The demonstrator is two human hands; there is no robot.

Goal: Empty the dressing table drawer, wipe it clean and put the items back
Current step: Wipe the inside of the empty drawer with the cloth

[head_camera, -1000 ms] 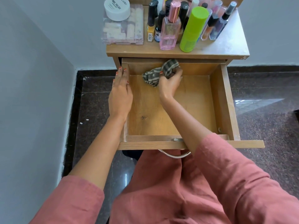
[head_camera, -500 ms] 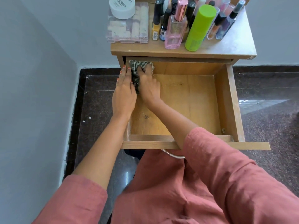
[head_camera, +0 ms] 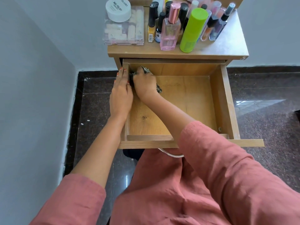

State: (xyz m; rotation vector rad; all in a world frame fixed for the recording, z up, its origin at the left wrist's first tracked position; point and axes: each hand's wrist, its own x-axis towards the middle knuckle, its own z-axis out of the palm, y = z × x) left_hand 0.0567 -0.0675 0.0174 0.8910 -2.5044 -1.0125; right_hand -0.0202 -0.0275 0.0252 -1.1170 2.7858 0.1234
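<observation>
The wooden drawer (head_camera: pixel 227 101) of the dressing table is pulled out, and nothing lies in it but a cloth. My right hand (head_camera: pixel 144 83) grips the grey striped cloth (head_camera: pixel 158 89) and presses it into the drawer's back left corner; most of the cloth is hidden under the hand. My left hand (head_camera: pixel 121 93) rests flat along the drawer's left wall, fingers straight. On the table top (head_camera: pixel 227 46) stand a clear box (head_camera: pixel 124 30) with a white jar (head_camera: pixel 118 9) on it, a pink perfume bottle (head_camera: pixel 169 31), a green can (head_camera: pixel 191 31) and several small bottles.
A grey wall stands close on the left. Dark polished stone floor (head_camera: pixel 267 111) spreads to the right of the drawer. The drawer's metal handle (head_camera: pixel 170 154) sits just above my lap, which is covered in pink fabric.
My right hand has swept the cloth from the back middle of the drawer to the back left corner and now rubs there. My left hand has stayed on the left wall.
</observation>
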